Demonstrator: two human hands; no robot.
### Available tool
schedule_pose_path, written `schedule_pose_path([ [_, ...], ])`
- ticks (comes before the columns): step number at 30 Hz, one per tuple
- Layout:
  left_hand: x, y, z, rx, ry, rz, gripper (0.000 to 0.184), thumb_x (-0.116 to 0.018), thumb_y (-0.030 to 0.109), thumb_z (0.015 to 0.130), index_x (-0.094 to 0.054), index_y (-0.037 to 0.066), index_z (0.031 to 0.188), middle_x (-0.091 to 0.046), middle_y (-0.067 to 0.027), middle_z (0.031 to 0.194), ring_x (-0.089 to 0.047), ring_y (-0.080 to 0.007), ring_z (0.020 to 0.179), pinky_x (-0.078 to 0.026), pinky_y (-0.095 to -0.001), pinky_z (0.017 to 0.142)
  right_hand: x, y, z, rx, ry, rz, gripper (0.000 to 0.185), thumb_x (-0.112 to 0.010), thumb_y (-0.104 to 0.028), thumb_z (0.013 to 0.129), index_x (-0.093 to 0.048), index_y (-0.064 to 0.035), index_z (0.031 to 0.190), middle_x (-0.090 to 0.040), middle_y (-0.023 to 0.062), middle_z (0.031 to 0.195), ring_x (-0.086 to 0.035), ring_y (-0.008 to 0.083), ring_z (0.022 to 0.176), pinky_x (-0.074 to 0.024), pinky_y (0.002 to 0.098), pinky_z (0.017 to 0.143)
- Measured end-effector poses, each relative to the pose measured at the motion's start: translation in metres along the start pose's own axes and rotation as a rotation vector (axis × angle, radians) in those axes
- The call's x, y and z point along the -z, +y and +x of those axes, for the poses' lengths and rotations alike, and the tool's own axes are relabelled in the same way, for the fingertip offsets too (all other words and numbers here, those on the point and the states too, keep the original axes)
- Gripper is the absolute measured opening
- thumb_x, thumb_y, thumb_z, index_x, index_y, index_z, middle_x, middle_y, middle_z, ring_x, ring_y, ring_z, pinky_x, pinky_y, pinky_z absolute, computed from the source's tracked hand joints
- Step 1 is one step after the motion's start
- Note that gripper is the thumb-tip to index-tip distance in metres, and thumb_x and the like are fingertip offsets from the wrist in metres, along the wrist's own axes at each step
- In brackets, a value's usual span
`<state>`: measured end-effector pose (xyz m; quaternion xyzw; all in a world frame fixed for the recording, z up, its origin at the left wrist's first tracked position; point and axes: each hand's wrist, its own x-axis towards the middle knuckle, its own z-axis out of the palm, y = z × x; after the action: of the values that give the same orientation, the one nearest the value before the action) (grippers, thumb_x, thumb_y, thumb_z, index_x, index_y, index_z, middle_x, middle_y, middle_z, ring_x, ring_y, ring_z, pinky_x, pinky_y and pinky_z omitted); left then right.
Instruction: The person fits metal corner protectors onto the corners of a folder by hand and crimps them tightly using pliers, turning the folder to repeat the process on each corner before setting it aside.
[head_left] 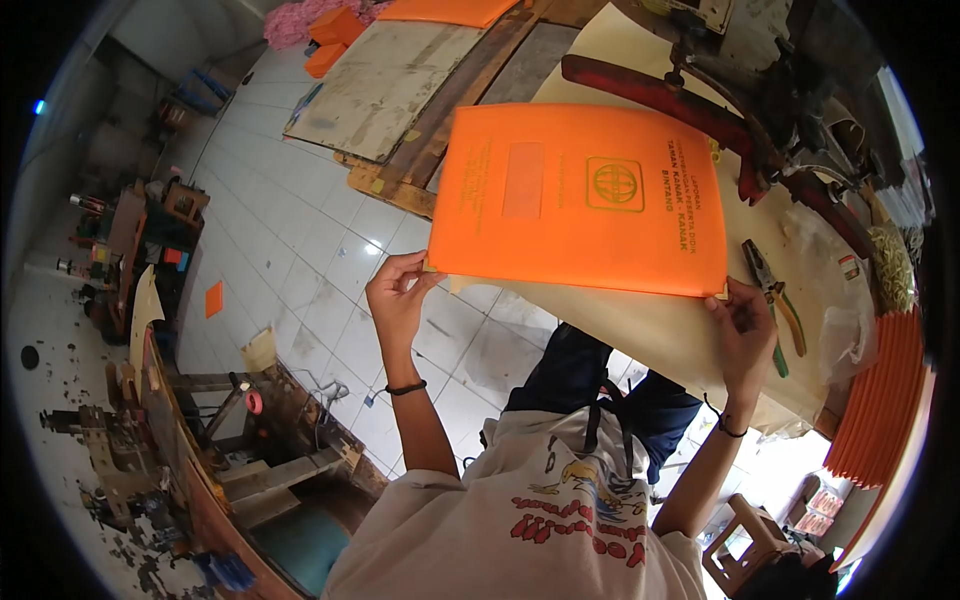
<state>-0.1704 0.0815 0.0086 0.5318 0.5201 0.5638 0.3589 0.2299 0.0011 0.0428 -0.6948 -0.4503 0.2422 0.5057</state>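
Observation:
An orange folder cover [500, 245] with gold print, a round emblem and a rectangular window lies across the middle of the view, its print turned sideways. My left hand [402, 287] pinches its near left corner between thumb and fingers. At the near right corner, my right hand [745, 325] grips the cover the same way. Small gold-coloured corner pieces show beside the fingers of both hands. Just right of my right hand lie pliers [772, 290] with green and yellow handles.
Beige sheeting [640, 335] covers the worktable beneath the folder. A dark machine with a red lever [650, 95] stands at the upper right. Orange covers [880, 400] are stacked at the right edge, near a clear plastic bag [845, 335]. A wooden stool [745, 540] stands lower right.

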Motion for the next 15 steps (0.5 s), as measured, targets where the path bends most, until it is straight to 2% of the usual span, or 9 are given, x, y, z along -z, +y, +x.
schedule_pose_path([
  [2, 0.003, -0.001, 0.002, 0.037, 0.01, -0.011, 0.025, -0.065, -0.017, 0.077, -0.064, -0.005, 0.099, -0.068, -0.0119, 0.097, -0.063, -0.0133, 0.081, -0.055, -0.0276, 0.078, 0.003, -0.001, -0.001, -0.026, -0.035, -0.006, 0.025, -0.077, -0.008, 0.082, -0.066, 0.0014, 0.102, -0.055, -0.0027, 0.073, -0.047, 0.0026, 0.064, -0.0381, 0.0189, 0.058],
  [6, 0.019, -0.008, -0.002, -0.074, 0.003, -0.024, 0.025, -0.064, -0.017, 0.077, -0.064, -0.005, 0.099, -0.065, -0.0105, 0.096, -0.063, -0.0149, 0.087, -0.055, -0.0276, 0.081, 0.01, 0.01, -0.011, 0.047, -0.096, 0.153, 0.024, -0.078, -0.005, 0.08, -0.064, 0.0016, 0.099, -0.056, -0.0014, 0.075, -0.049, 0.0046, 0.068, -0.0396, 0.0196, 0.061],
  [8, 0.025, -0.012, -0.006, -0.12, -0.023, -0.082, 0.025, -0.064, -0.017, 0.077, -0.064, -0.005, 0.098, -0.063, -0.0103, 0.098, -0.062, -0.0158, 0.091, -0.055, -0.0275, 0.081, 0.01, 0.007, -0.016, 0.03, -0.105, 0.112, 0.023, -0.079, -0.003, 0.078, -0.063, 0.0026, 0.095, -0.056, -0.0006, 0.078, -0.05, 0.0063, 0.071, -0.0407, 0.0207, 0.062],
  [9, 0.027, -0.018, -0.008, -0.138, -0.009, -0.068, 0.03, -0.07, -0.018, 0.073, -0.065, -0.004, 0.1, -0.062, -0.0116, 0.106, -0.062, -0.0153, 0.089, -0.057, -0.0256, 0.08, 0.008, 0.002, -0.015, 0.054, -0.105, 0.095, 0.023, -0.079, -0.003, 0.078, -0.063, 0.0029, 0.095, -0.056, -0.0005, 0.078, -0.05, 0.0064, 0.071, -0.0409, 0.0209, 0.062],
  [12, 0.025, -0.024, -0.014, -0.11, 0.07, -0.024, 0.026, -0.071, -0.012, 0.076, -0.065, -0.003, 0.1, -0.061, -0.0116, 0.107, -0.061, -0.0166, 0.096, -0.056, -0.0296, 0.082, 0.009, 0.002, -0.013, 0.082, -0.105, 0.057, 0.025, -0.078, -0.002, 0.078, -0.064, 0.0031, 0.098, -0.055, -0.0002, 0.078, -0.051, 0.0066, 0.069, -0.0426, 0.0216, 0.062],
  [15, 0.02, -0.009, -0.012, -0.305, 0.07, 0.227, 0.025, -0.071, -0.006, 0.077, -0.066, 0.001, 0.1, -0.061, -0.011, 0.115, -0.059, -0.0218, 0.105, -0.05, -0.0359, 0.091, 0.012, 0.004, -0.011, 0.103, -0.15, 0.077, 0.027, -0.079, -0.004, 0.079, -0.065, 0.0021, 0.101, -0.056, 0.0002, 0.078, -0.052, 0.0061, 0.069, -0.0446, 0.0217, 0.061],
])
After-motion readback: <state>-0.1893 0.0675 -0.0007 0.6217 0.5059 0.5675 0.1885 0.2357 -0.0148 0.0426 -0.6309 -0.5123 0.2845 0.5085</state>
